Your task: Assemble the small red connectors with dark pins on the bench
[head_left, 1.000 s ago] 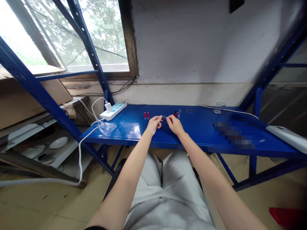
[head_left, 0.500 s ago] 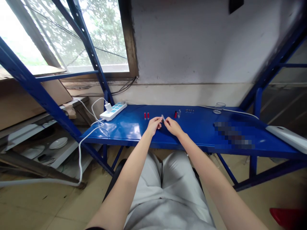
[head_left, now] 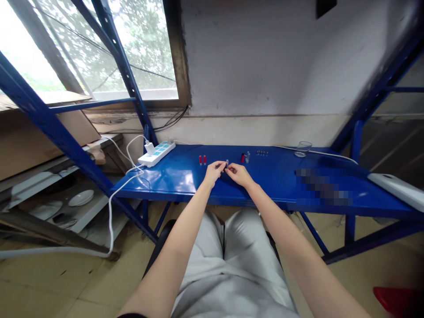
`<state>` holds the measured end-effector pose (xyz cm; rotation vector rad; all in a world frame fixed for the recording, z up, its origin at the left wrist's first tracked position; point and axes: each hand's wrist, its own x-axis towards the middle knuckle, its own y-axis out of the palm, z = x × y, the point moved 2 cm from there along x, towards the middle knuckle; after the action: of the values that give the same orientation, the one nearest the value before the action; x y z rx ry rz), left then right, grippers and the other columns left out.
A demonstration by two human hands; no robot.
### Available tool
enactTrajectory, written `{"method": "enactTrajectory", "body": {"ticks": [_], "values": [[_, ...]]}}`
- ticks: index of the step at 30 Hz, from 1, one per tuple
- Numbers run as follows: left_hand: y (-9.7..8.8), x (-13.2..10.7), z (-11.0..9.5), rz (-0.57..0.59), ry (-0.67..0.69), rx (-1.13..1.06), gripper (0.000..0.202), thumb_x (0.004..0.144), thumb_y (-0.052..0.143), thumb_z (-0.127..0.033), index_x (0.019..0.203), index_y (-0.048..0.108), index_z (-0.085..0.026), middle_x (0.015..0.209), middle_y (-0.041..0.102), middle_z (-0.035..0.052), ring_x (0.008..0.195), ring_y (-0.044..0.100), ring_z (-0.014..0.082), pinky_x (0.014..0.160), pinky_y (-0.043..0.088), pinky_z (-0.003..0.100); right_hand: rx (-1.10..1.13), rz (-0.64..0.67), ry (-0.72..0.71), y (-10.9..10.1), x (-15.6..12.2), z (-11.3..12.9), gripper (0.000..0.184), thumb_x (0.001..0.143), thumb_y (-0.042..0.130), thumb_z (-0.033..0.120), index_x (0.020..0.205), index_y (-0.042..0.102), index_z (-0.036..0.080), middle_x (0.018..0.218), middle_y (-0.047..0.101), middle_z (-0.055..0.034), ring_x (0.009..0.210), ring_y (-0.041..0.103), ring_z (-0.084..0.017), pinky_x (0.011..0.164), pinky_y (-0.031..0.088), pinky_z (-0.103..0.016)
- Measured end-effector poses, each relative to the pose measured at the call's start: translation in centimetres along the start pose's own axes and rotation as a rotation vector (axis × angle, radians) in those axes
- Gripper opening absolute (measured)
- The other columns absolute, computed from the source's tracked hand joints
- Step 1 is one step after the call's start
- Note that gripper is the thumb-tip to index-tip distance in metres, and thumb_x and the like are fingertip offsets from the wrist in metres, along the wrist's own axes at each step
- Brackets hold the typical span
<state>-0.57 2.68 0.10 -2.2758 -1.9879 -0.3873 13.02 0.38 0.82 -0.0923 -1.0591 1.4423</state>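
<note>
My left hand (head_left: 214, 173) and my right hand (head_left: 239, 174) meet over the front middle of the blue table (head_left: 172, 176). Both have their fingers closed around a small clear tube (head_left: 227, 162), whose upper end pokes out between the fingertips. Its lower part is hidden by the fingers. Beyond my left hand stand two small red-and-clear tubes (head_left: 202, 160), side by side. Past my right hand are a small dark red tube (head_left: 243, 158) and some clear pieces (head_left: 247, 157). Several tiny pieces (head_left: 262, 153) sit in a row farther back.
A white power strip (head_left: 156, 153) with a plugged-in cable lies at the table's left end. Toward the right are a clear glass (head_left: 302, 149), a blurred-out dark object (head_left: 323, 187) and a white device (head_left: 397, 190). Blue uprights (head_left: 356, 141) flank the table.
The clear tube has turned from a slant to more upright between my fingers. My hands have shifted only slightly, and the things on the table stay in place.
</note>
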Motion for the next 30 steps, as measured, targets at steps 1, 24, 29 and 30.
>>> {"method": "enactTrajectory", "body": {"ticks": [1, 24, 29, 30], "values": [[0.0, 0.0, 0.0, -0.002, 0.016, 0.009, 0.024, 0.067, 0.066, -0.033, 0.082, 0.067, -0.015, 0.071, 0.062, 0.003, 0.054, 0.048, 0.0061, 0.042, 0.031, 0.016, 0.004, -0.008, -0.006, 0.0, 0.0, -0.1, 0.022, 0.078, 0.047, 0.037, 0.073, 0.058, 0.018, 0.062, 0.056, -0.0004, 0.054, 0.047, -0.011, 0.054, 0.034, -0.023], [-0.2, -0.2, -0.4, -0.108, 0.041, 0.097, 0.015, 0.078, 0.051, -0.024, 0.081, 0.062, -0.015, 0.07, 0.06, 0.0031, 0.062, 0.054, 0.0087, 0.053, 0.037, 0.017, -0.209, -0.158, 0.25, -2.0, 0.1, -2.8, 0.018, 0.072, 0.054, 0.035, 0.073, 0.062, 0.019, 0.07, 0.063, -0.0047, 0.061, 0.054, -0.016, 0.055, 0.037, -0.025], [-0.5, 0.0, 0.1, -0.106, 0.032, 0.156, 0.014, 0.076, 0.05, -0.023, 0.076, 0.062, -0.015, 0.066, 0.059, 0.0024, 0.055, 0.053, 0.0079, 0.05, 0.036, 0.017, -0.26, -0.202, 0.537, -3.4, -0.2, -4.2, 0.016, 0.069, 0.055, 0.033, 0.071, 0.063, 0.019, 0.071, 0.065, -0.0063, 0.063, 0.056, -0.017, 0.05, 0.034, -0.024], [-0.5, 0.0, 0.2, -0.1, 0.031, 0.171, 0.015, 0.076, 0.05, -0.022, 0.076, 0.062, -0.015, 0.066, 0.059, 0.0023, 0.054, 0.053, 0.0079, 0.05, 0.036, 0.018, -0.266, -0.212, 0.566, -3.6, -0.2, -4.4, 0.016, 0.068, 0.056, 0.033, 0.071, 0.063, 0.019, 0.071, 0.065, -0.0063, 0.062, 0.056, -0.017, 0.05, 0.034, -0.024]]}}
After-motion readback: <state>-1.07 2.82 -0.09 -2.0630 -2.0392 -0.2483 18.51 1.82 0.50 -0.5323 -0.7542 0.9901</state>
